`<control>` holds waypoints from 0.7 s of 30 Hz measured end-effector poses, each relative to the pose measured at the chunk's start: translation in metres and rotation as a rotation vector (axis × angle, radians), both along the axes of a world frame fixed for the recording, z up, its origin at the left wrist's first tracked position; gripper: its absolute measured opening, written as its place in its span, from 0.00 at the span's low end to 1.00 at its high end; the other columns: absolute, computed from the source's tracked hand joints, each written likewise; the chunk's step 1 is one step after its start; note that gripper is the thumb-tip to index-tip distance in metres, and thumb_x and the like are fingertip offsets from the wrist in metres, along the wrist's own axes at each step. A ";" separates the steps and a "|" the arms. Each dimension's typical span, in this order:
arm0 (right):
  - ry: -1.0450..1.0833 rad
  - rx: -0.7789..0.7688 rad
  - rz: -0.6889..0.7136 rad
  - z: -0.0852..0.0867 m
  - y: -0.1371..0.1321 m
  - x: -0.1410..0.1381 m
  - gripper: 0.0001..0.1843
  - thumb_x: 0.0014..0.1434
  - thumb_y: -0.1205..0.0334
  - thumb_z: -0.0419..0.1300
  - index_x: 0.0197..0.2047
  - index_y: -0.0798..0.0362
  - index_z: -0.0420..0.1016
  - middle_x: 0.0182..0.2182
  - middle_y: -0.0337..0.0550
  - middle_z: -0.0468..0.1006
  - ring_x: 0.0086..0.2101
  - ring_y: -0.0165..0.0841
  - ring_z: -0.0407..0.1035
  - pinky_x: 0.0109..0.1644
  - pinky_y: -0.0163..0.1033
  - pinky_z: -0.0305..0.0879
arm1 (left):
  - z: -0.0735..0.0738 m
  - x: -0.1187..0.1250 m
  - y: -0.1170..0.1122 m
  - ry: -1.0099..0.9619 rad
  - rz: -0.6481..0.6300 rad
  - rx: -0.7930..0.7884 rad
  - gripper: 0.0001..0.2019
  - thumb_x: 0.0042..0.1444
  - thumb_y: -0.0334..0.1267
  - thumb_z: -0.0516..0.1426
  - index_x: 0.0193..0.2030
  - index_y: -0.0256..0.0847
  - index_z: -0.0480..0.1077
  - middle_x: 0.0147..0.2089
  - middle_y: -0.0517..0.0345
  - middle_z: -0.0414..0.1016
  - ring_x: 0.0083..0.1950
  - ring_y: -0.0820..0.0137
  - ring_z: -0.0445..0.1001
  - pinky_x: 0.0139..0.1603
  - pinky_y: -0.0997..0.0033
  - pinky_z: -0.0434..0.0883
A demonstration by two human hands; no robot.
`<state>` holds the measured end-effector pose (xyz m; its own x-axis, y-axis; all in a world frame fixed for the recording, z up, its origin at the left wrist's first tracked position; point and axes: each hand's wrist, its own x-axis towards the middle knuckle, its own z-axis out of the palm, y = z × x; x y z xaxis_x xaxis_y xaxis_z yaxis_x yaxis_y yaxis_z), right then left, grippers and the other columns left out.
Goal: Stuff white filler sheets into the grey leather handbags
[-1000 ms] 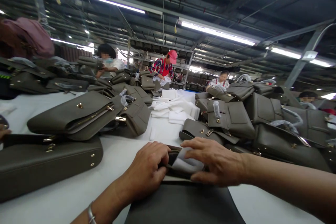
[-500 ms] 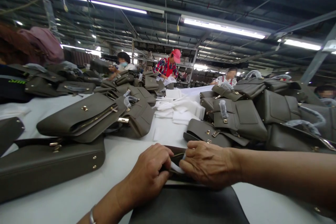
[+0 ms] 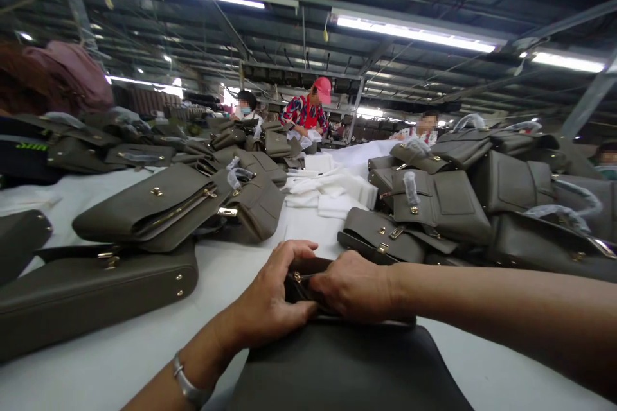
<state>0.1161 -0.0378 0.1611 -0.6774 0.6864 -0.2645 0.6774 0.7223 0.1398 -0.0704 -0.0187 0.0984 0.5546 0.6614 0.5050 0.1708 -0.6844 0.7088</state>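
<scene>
A dark olive-grey handbag [image 3: 347,366] lies in front of me with its flap spread toward me and its mouth partly open. My left hand [image 3: 274,302] grips the left end of the mouth, thumb on the near edge and fingers over the far side. A gold zipper pull [image 3: 297,277] shows just beside those fingers. Curled and reaching into the mouth, my right hand [image 3: 354,286] has its fingertips hidden inside the bag. Whatever they hold is out of sight.
Similar handbags are heaped at left [image 3: 144,205] and right [image 3: 438,205], some with plastic-wrapped handles. Folded white sheets [image 3: 332,192] lie mid-table, on a white surface [image 3: 226,270]. A person in a red cap [image 3: 308,112] works across the table, with other people nearby.
The white piece that showed between my hands in the bag's mouth is out of sight. My right hand has moved left and deeper into the bag; my left hand has spread wider.
</scene>
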 end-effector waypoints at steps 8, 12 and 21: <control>-0.223 -0.188 -0.046 0.020 0.011 -0.014 0.12 0.58 0.61 0.55 0.41 0.58 0.76 0.34 0.49 0.80 0.29 0.37 0.72 0.24 0.36 0.54 | 0.001 -0.003 -0.002 0.052 0.031 0.071 0.27 0.45 0.28 0.55 0.54 0.45 0.59 0.54 0.53 0.65 0.57 0.61 0.64 0.60 0.56 0.63; -0.199 -0.084 -0.008 0.018 0.005 -0.015 0.12 0.58 0.65 0.55 0.44 0.58 0.74 0.33 0.50 0.80 0.30 0.37 0.73 0.27 0.36 0.59 | -0.006 -0.003 0.009 0.014 0.069 0.018 0.19 0.53 0.43 0.57 0.51 0.42 0.62 0.51 0.51 0.67 0.54 0.58 0.66 0.57 0.53 0.63; 0.183 -0.079 -0.456 0.005 0.014 -0.022 0.14 0.59 0.59 0.54 0.44 0.58 0.75 0.38 0.53 0.79 0.36 0.40 0.74 0.32 0.36 0.64 | -0.025 0.004 0.020 -0.371 -0.089 -0.298 0.25 0.56 0.57 0.53 0.51 0.39 0.60 0.49 0.49 0.70 0.50 0.61 0.69 0.50 0.64 0.65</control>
<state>0.0941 -0.0240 0.1661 -0.3528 0.9065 -0.2320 0.9352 0.3501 -0.0542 -0.0665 0.0010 0.0729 0.4343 0.7651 0.4754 -0.1807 -0.4430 0.8781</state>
